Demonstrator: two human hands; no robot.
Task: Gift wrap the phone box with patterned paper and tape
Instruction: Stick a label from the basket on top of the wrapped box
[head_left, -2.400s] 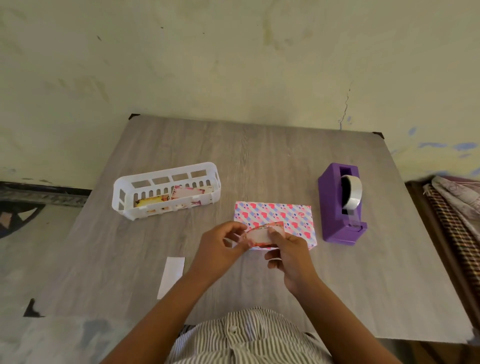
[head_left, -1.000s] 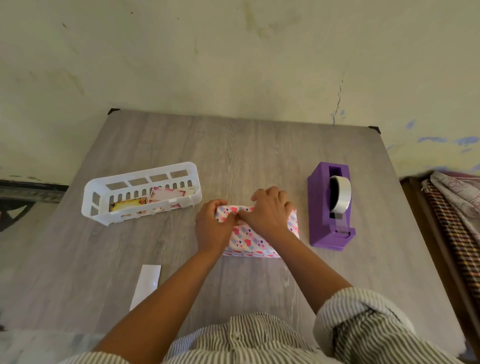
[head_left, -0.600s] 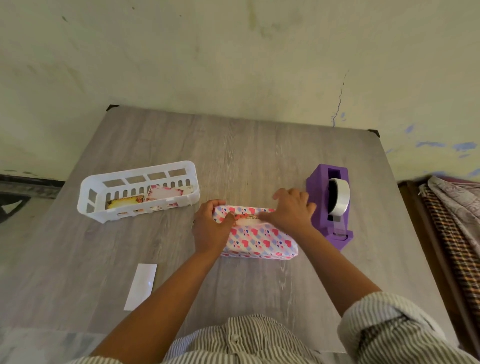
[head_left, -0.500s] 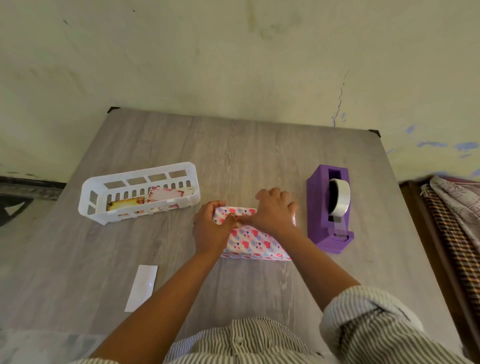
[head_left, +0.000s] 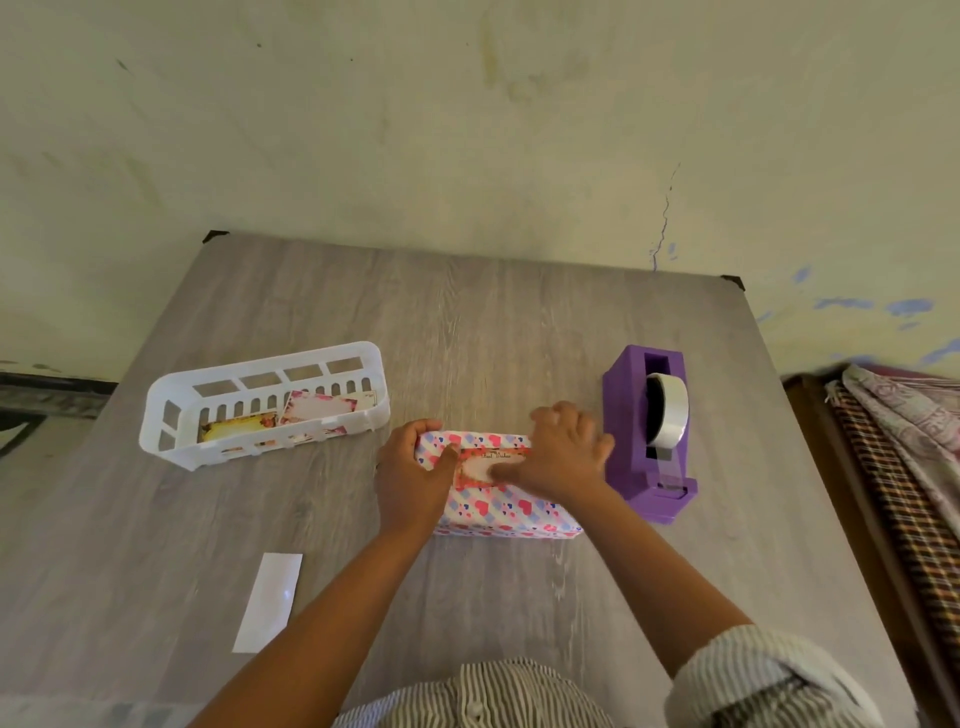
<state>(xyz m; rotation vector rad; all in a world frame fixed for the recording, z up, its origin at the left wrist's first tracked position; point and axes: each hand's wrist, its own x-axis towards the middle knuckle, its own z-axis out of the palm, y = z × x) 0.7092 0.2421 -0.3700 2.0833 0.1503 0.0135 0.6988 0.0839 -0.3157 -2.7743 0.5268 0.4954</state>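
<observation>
Head cam: the box wrapped in pink-and-blue heart-print paper (head_left: 511, 506) lies flat mid-table on the grey wood-grain table (head_left: 467, 332), just left of the purple plastic tape dispenser (head_left: 649, 441). The left hand (head_left: 408, 475) grips the box's left end, fingers curled over the far edge. The right hand (head_left: 558, 454) presses a small floral label (head_left: 475, 470) on top, fingers fairly flat. The white slotted plastic basket (head_left: 260, 402) is further left of the box, and a white paper strip (head_left: 267, 603) lies nearer the person.
</observation>
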